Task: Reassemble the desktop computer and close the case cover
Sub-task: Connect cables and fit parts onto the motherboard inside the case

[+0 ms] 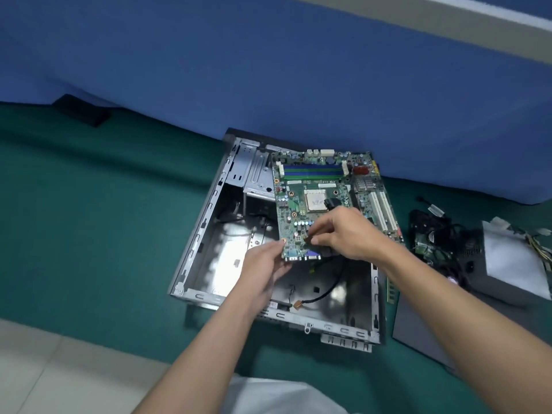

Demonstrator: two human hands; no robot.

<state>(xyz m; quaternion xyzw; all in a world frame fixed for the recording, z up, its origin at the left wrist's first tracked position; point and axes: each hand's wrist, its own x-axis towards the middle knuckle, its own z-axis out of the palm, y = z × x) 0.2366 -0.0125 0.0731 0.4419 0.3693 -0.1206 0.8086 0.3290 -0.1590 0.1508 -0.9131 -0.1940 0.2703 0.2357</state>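
The open metal computer case [206, 234] lies flat on a green mat. A green motherboard [322, 186] with blue memory slots and a bare processor hangs tilted above the case, its far end raised. My left hand [263, 270] grips the board's near left corner by the port block. My right hand [343, 231] pinches the near edge of the board from above, beside the ports. Loose black cables [331, 291] lie on the case floor under the board.
Right of the case sit a grey power supply [507, 264] with a white label, a tangle of black cables and a fan [433, 234], and a dark flat case cover [424, 327]. A blue partition rises behind. A black object [82, 113] lies far left.
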